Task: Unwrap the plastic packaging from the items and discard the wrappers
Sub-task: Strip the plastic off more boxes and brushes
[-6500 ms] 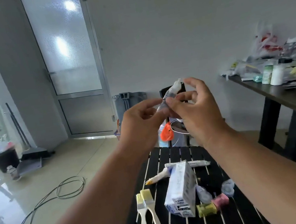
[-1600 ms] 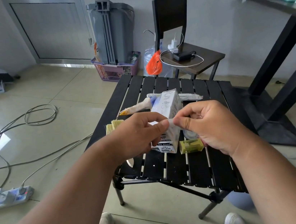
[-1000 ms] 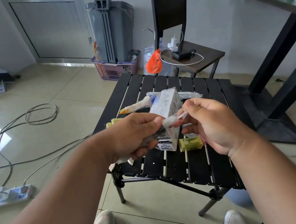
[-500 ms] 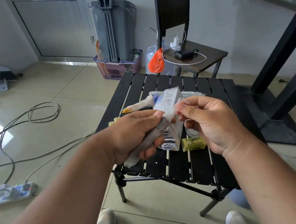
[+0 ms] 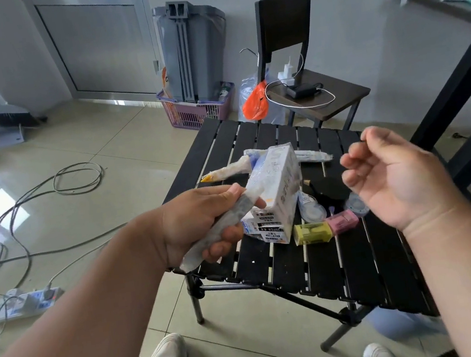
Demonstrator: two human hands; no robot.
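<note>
Plastic-wrapped item (image 5: 219, 225) gripped in left hand (image 5: 198, 222) | right hand (image 5: 389, 176) loosely curled, holding nothing | risk: slick film slips; item drops onto slatted table (image 5: 359, 266)

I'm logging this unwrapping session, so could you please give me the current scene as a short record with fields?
left hand: left hand grips a plastic-wrapped item, held slanted above the table edge
right hand: right hand raised, fingers loosely curled, holding nothing visible
table: black slatted table
on table: white box; yellow block; pink block; two wrapped pieces behind the box
floor: cables; power strip
wrapper state: still on the held item
</note>
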